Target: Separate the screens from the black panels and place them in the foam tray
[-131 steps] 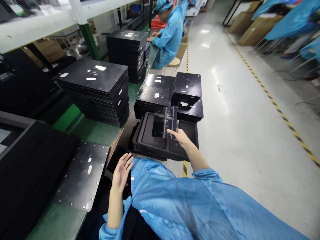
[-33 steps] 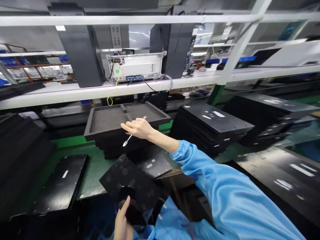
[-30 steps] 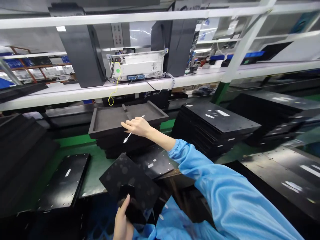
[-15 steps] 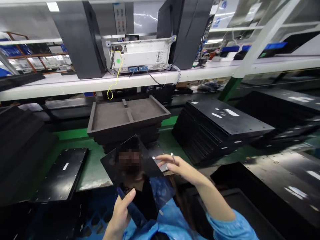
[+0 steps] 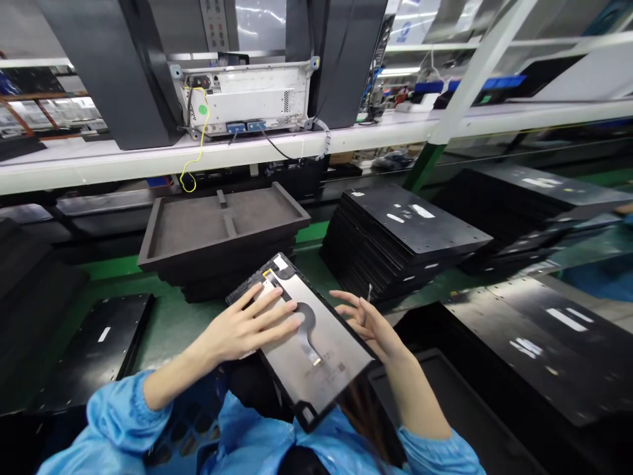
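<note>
A display panel (image 5: 329, 349) is tilted in front of me, its silver back up, with a dark curved mark and a flat ribbon strip on it. My left hand (image 5: 242, 330) lies across its left part, fingers spread over the metal back; the thumb is mostly hidden at the edge. At the panel's right edge is my right hand (image 5: 373, 326), fingers apart and loosely bent, with a ring on one. Its lower fingers meet the edge; I cannot tell whether they bear any weight. The panel's front faces down, out of sight.
Behind the panel stands a stack of dark foam trays (image 5: 188, 227). Black plates are stacked (image 5: 415, 221) to its right, and another black plate (image 5: 99, 349) lies left. A white shelf (image 5: 123, 168) carries a white device (image 5: 252, 95). More dark plates (image 5: 534, 330) fill the right side.
The panel has turned over from its glossy, reflecting front to its silver back. My left hand has moved from the lower corner onto the back; my right hand is now at the right edge.
</note>
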Demonstrator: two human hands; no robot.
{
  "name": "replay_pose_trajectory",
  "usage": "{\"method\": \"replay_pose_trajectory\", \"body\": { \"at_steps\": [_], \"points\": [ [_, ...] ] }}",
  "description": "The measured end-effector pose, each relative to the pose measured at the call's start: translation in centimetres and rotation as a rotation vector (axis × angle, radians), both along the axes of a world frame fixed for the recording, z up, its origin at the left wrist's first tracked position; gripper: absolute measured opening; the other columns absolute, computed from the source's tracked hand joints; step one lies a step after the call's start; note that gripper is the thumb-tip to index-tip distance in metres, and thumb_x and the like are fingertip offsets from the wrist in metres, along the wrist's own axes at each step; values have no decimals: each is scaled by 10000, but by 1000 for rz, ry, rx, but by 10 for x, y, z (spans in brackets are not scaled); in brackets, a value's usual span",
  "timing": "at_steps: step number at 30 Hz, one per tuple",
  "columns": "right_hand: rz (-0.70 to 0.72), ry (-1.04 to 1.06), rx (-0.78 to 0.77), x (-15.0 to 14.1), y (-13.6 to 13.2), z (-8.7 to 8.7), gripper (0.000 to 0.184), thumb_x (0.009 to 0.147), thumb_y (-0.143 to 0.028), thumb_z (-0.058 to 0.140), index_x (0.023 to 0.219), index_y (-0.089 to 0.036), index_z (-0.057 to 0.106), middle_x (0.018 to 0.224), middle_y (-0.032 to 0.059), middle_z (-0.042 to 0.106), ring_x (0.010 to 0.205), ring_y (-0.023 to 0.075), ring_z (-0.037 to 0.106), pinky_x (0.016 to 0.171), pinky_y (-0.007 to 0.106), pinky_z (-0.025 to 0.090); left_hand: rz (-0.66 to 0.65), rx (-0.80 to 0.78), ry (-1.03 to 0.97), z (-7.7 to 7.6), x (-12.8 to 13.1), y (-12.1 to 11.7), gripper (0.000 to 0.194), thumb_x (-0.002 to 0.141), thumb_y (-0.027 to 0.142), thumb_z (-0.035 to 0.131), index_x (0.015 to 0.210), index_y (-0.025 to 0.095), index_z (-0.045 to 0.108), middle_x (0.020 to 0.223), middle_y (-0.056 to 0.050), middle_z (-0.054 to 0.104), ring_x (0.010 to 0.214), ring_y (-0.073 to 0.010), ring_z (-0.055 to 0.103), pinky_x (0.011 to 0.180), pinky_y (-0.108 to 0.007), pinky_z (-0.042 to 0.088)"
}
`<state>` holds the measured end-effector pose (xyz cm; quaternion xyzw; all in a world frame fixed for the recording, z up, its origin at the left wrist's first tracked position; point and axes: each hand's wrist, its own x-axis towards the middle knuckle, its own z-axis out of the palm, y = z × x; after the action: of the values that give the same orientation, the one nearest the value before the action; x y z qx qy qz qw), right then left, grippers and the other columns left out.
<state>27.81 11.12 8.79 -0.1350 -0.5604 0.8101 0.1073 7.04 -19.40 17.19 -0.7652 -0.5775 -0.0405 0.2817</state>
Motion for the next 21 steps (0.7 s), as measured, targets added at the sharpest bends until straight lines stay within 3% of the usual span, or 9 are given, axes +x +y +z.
{"method": "replay_pose_trajectory", "body": {
  "at_steps": [2, 3, 5, 7, 9, 12, 15, 17, 21],
  "points": [
    [90, 28, -11, -3, -1, 9, 734, 919, -795, 693, 1401, -244, 745, 1073, 108, 810, 445, 0, 118, 398, 206, 143, 4, -71, 60, 13, -6, 3, 633, 1112, 201, 575, 1726, 280, 446, 1832, -25, 345, 1729, -310, 229, 1442, -589, 118],
    [139, 40, 19, -5, -3, 14, 765, 904, -801, 715, 1411, -228, 742, 1091, 119, 814, 441, 1, 157, 396, 199, 177, 4, -104, 51, 20, -8, 4, 641, 1115, 185, 563, 1732, 300, 431, 1831, -18, 348, 1723, -296, 251, 1439, -589, 136],
    [226, 66, 124, -8, -13, 27, 758, 847, -741, 834, 1409, -240, 746, 1114, 109, 817, 484, 44, 419, 464, 205, 402, -17, -157, -36, 33, -9, 8, 674, 1111, 124, 530, 1737, 342, 407, 1816, -15, 385, 1707, -275, 297, 1421, -596, 201],
    [279, 85, 244, -11, -28, 40, 708, 808, -606, 939, 1406, -280, 747, 1143, 81, 814, 762, 179, 713, 728, 318, 625, -44, -214, -166, 45, -6, 10, 714, 1103, 73, 494, 1735, 386, 387, 1796, -13, 427, 1694, -259, 325, 1397, -617, 250],
    [280, 87, 345, -14, -43, 51, 625, 821, -520, 957, 1370, -298, 757, 1171, 70, 811, 1038, 293, 774, 935, 427, 649, -41, -262, -267, 55, -2, 8, 725, 1100, 55, 473, 1723, 418, 394, 1778, -7, 461, 1688, -253, 336, 1384, -652, 240],
    [203, 113, 440, -22, -62, 66, 504, 861, -531, 922, 1278, -287, 778, 1167, 80, 815, 1069, 327, 777, 921, 449, 661, 55, -186, -283, 63, -1, -4, 730, 1098, 51, 476, 1708, 448, 420, 1770, 5, 475, 1692, -257, 333, 1388, -691, 158],
    [164, 149, 449, -39, -70, 88, 556, 855, -540, 925, 1318, -286, 752, 1207, 88, 814, 1076, 320, 784, 908, 439, 680, 176, 184, -205, 55, -10, -25, 794, 1061, 10, 507, 1730, 422, 392, 1792, -30, 441, 1716, -277, 281, 1400, -697, 144],
    [163, 154, 443, -57, -71, 110, 625, 838, -523, 945, 1367, -283, 716, 1244, 88, 812, 1081, 309, 792, 904, 422, 688, 244, 432, -176, 43, -18, -41, 829, 1039, 24, 568, 1763, 354, 334, 1805, -93, 414, 1723, -306, 265, 1398, -687, 215],
    [179, 150, 421, -121, -68, 162, 746, 771, -464, 1002, 1409, -258, 676, 1256, 84, 821, 1053, 282, 808, 893, 392, 690, 363, 636, -328, -3, -21, -65, 843, 1035, 113, 658, 1775, 281, 293, 1783, -165, 434, 1684, -340, 370, 1341, -639, 405]
  ]
}}
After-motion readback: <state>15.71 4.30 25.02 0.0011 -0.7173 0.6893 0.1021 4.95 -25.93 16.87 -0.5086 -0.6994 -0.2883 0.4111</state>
